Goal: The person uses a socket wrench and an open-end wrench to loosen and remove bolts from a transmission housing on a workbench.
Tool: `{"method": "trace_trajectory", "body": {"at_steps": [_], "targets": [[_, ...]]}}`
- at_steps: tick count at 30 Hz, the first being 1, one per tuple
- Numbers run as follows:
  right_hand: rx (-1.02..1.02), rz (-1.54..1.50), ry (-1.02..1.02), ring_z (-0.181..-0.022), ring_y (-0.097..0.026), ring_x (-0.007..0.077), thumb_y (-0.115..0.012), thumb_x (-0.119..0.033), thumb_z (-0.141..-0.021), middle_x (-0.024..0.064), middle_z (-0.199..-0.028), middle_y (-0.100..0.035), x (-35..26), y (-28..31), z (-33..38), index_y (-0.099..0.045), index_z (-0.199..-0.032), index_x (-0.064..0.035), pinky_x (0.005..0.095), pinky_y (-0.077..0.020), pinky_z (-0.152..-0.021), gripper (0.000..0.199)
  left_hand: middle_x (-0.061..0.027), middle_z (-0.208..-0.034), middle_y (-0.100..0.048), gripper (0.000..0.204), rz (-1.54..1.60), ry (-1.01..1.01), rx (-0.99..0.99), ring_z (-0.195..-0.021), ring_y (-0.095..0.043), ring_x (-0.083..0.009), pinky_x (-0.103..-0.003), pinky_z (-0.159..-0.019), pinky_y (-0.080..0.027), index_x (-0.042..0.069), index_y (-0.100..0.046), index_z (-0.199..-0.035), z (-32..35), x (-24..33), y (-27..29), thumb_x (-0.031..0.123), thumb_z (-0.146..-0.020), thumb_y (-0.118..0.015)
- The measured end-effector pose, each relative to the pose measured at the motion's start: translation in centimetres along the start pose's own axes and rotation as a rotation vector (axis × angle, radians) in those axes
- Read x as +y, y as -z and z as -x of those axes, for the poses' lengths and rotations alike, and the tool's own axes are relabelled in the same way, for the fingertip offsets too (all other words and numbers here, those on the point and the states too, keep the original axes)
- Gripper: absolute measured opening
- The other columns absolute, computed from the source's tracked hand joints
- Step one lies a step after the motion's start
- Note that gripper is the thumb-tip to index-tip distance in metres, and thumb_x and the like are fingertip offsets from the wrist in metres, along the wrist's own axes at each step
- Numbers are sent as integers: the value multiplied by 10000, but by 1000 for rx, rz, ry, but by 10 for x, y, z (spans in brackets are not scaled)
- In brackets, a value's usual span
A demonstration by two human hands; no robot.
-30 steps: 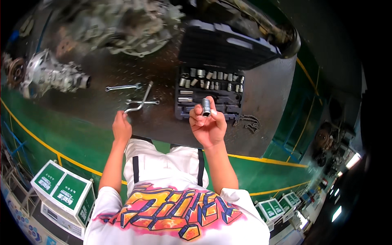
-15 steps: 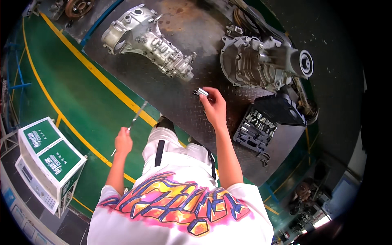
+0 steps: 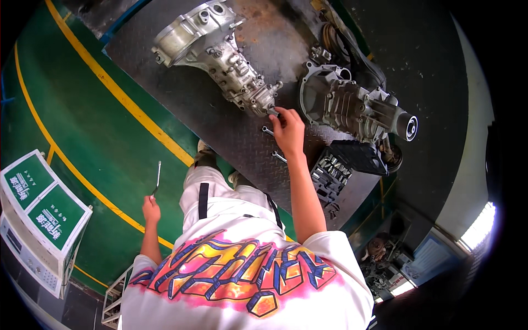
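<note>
Farthest left, beyond your left hand's outer side, stands one white cabinet (image 3: 43, 204) with two green panels on its top. Your left hand (image 3: 151, 210) is closed around one bent metal handle (image 3: 159, 177), whose slim shaft points up and away from your fist, clear of the bench.

To the right of that hand, and farther from you, one silver gearbox housing (image 3: 234, 74) lies on the dark metal workbench (image 3: 245, 146). Your right hand (image 3: 290, 132) reaches to its narrow tail end, thumb and fingers pinching one socket (image 3: 274, 113) there; you cannot tell from this view whether the socket is seated on anything. Two wrenches (image 3: 268, 131) lie on the bench just on the near side of your right hand, partly hidden by the hand and forearm.

Right of your right hand sits a second, darker gearbox (image 3: 352, 104). Nearer you, right of your right forearm, is one socket case (image 3: 330, 175) with its black lid raised; its sockets are too small to count surely. One dark chain (image 3: 333, 210) lies by its near edge.
</note>
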State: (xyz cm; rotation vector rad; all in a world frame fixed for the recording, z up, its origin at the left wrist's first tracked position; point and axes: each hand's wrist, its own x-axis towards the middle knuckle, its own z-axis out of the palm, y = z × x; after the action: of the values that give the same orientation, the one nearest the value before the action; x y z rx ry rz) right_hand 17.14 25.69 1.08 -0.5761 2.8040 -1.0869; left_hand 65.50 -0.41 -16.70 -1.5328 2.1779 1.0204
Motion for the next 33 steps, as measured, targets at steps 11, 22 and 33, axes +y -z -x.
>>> {"method": "trace_trajectory", "body": {"at_steps": [11, 22, 33], "targets": [[55, 258, -310, -653, -651, 401, -732, -371, -838, 213, -690, -657, 10, -8, -3, -692, -761, 24, 460, -509, -618, 405, -212, -898, -643, 333, 45, 51, -94, -824, -606, -385, -463, -756, -473, 0, -584, -1005, -55, -35, -38, 299, -1029, -440], [-235, -319, -567, -703, -633, 153, -785, -146, -774, 83, -804, -679, 98, 5, 235, -681, -945, -19, 300, -518, -665, 237, 9, -671, -432, 233, 393, 148, -368, -452, -371, -89, -276, -379, -295, 111, -496, -955, -140, 52, -42, 327, -1034, -457], [911, -1077, -1284, -583, -611, 91, -649, -75, -895, 57, -766, -670, 344, 180, 353, -645, -920, 3, 174, -401, -436, 82, 19, -627, -418, 218, -21, -52, -371, -465, -410, -99, -292, -385, -318, 103, -498, -912, -96, 68, -28, 289, -1025, -477]]}}
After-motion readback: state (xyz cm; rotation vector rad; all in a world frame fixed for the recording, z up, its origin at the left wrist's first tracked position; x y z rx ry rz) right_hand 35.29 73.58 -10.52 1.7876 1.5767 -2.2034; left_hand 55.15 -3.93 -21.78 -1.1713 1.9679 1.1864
